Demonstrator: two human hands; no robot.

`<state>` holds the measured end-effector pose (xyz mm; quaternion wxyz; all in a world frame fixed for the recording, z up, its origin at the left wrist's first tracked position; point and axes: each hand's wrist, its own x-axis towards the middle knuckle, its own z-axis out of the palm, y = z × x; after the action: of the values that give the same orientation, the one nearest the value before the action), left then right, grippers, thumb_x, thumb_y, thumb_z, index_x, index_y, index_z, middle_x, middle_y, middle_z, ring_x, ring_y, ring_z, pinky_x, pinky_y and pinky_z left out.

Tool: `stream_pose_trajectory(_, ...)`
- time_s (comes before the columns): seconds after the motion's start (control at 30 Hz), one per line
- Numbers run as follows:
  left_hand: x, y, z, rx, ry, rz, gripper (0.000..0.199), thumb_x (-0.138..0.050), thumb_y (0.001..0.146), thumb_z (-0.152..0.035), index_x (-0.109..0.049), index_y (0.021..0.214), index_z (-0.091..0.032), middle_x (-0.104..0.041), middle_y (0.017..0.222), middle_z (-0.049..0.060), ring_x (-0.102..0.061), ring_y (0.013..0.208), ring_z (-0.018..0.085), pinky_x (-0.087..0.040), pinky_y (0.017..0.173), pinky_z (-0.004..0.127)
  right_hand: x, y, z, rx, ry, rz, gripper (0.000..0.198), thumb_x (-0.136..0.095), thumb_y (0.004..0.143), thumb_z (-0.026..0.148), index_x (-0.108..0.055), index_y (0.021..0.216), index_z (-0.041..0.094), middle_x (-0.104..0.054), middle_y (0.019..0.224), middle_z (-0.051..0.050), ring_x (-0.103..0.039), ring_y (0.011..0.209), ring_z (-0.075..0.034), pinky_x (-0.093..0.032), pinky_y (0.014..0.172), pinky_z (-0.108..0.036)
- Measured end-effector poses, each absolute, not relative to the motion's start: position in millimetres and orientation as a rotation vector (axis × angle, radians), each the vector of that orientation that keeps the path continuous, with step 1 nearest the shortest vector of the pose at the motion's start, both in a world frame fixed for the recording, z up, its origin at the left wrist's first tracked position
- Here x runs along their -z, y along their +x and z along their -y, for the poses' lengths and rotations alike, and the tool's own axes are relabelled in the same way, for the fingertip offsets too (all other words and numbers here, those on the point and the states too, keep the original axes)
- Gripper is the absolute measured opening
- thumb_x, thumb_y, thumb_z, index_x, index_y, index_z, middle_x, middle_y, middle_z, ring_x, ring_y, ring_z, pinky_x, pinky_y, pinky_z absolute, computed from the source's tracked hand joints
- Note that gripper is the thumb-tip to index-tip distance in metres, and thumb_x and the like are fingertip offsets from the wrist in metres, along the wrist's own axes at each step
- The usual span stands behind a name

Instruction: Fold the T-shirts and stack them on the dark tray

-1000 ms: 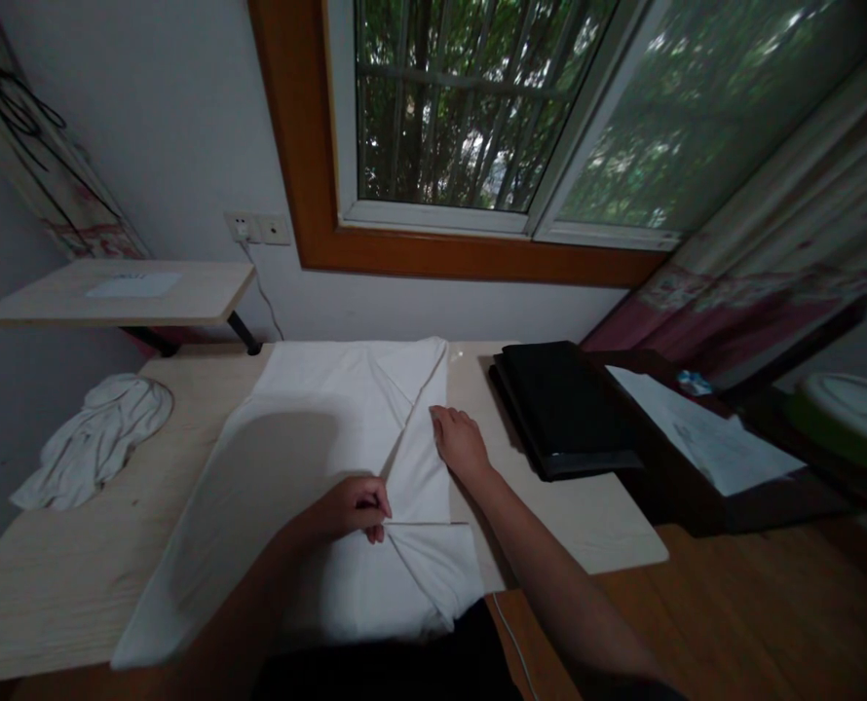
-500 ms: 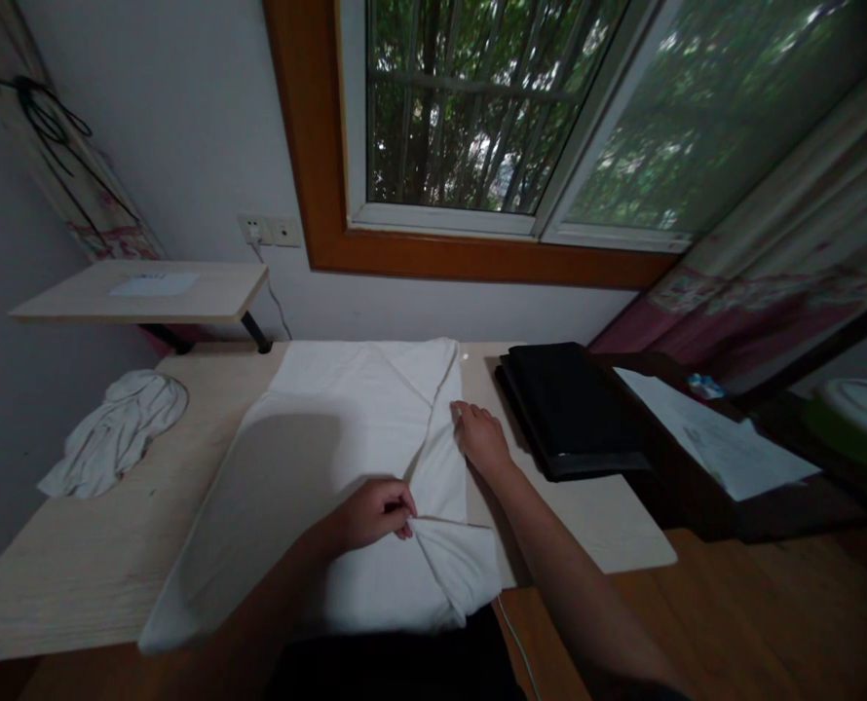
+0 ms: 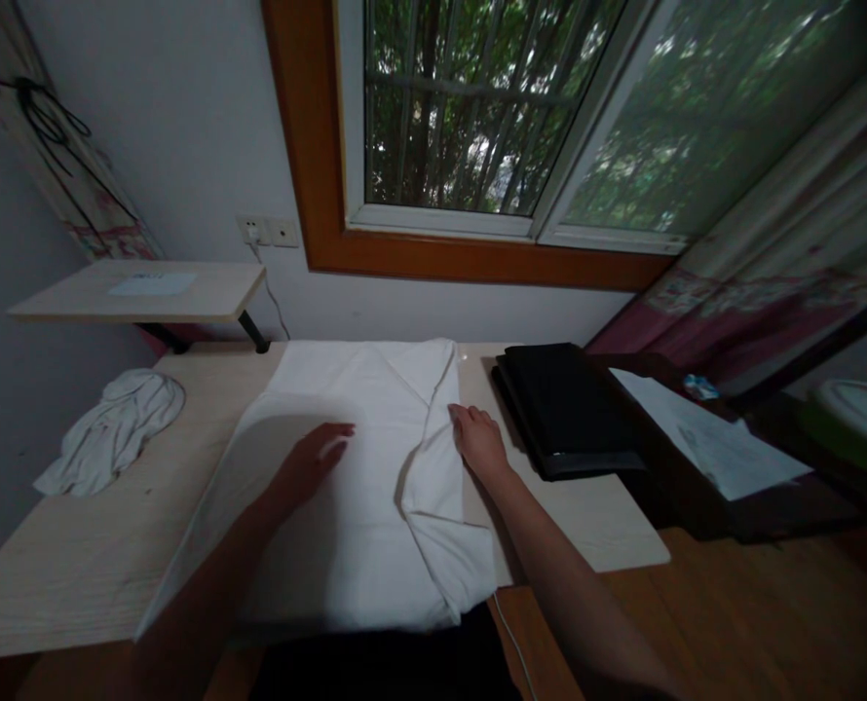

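A large white cloth (image 3: 353, 545) lies spread over the table, with its right side folded inward in a long, uneven flap (image 3: 437, 477). Near its front right corner the flap doubles over into a wrinkled, pointed fold. My left hand (image 3: 315, 456) hovers over or lightly touches the middle of the cloth, thumb and fingers apart, with nothing in it. At the cloth's right edge, my right hand (image 3: 481, 443) has its fingers curled together on the border; the fingertips are partly hidden.
A crumpled whitish cloth (image 3: 116, 428) lies on the table's left (image 3: 90, 565), below a raised shelf (image 3: 133, 307). Black folders (image 3: 565, 404) lie close to my right forearm. Papers (image 3: 703, 428) rest on a dark surface farther right. A thin cable (image 3: 513, 647) hangs at the front edge.
My left hand has let go of the folded flap and moved left and away from me, its fingers opening. The flap's inner edge now lies loose. My right hand stays at the right edge.
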<state>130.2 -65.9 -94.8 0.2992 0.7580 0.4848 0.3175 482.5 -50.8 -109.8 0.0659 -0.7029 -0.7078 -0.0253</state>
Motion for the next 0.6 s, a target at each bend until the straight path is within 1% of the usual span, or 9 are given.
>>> stream_pose_trajectory(0.07,102.5,92.1,48.8,-0.847,2.218,-1.527,0.045,-0.041,0.1,-0.044,-0.067,0.126,-0.019,-0.068,0.133,0.013,-0.059,0.131,0.027,-0.043,0.117,0.05,109.6,482.3,51.2,0.077,-2.118,2.134,0.04,-0.039,0.107,0.024,-0.054,0.143,0.026,-0.066,0.12,-0.012,-0.057,0.111,-0.027,-0.04,0.091,-0.035)
stream_pose_trajectory(0.13,115.0,57.6,38.9,-0.735,2.403,-1.615,0.048,-0.037,0.102,-0.041,-0.064,0.133,-0.018,-0.063,0.143,0.013,-0.05,0.142,0.027,-0.036,0.123,0.051,109.4,481.9,51.1,0.077,-2.128,2.139,0.041,-0.04,0.106,0.023,-0.054,0.144,0.027,-0.066,0.121,-0.012,-0.057,0.111,-0.027,-0.04,0.091,-0.035)
stream_pose_trajectory(0.23,133.9,24.6,39.0,-0.553,2.579,-1.654,0.053,-0.034,0.103,-0.041,-0.058,0.143,-0.017,-0.055,0.154,0.012,-0.045,0.147,0.027,-0.034,0.124,0.052,109.1,481.4,50.7,0.085,-2.139,2.157,0.042,-0.041,0.105,0.021,-0.052,0.145,0.026,-0.066,0.123,-0.013,-0.057,0.111,-0.028,-0.04,0.09,-0.035)
stream_pose_trajectory(0.37,144.7,15.2,53.2,-0.448,2.684,-1.686,0.056,-0.032,0.104,-0.042,-0.049,0.152,-0.017,-0.045,0.161,0.013,-0.041,0.15,0.027,-0.032,0.125,0.052,109.4,481.7,50.8,0.104,-2.14,2.175,0.042,-0.041,0.105,0.022,-0.051,0.146,0.025,-0.067,0.122,-0.013,-0.058,0.11,-0.028,-0.04,0.09,-0.035)
stream_pose_trajectory(0.6,144.5,20.8,76.8,-0.378,2.715,-1.793,0.058,-0.034,0.104,-0.046,-0.046,0.154,-0.02,-0.038,0.165,0.012,-0.036,0.153,0.03,-0.029,0.124,0.056,106.9,483.4,57.9,0.121,-2.124,2.213,0.043,-0.04,0.105,0.023,-0.051,0.147,0.025,-0.068,0.123,-0.013,-0.058,0.11,-0.028,-0.041,0.09,-0.036)
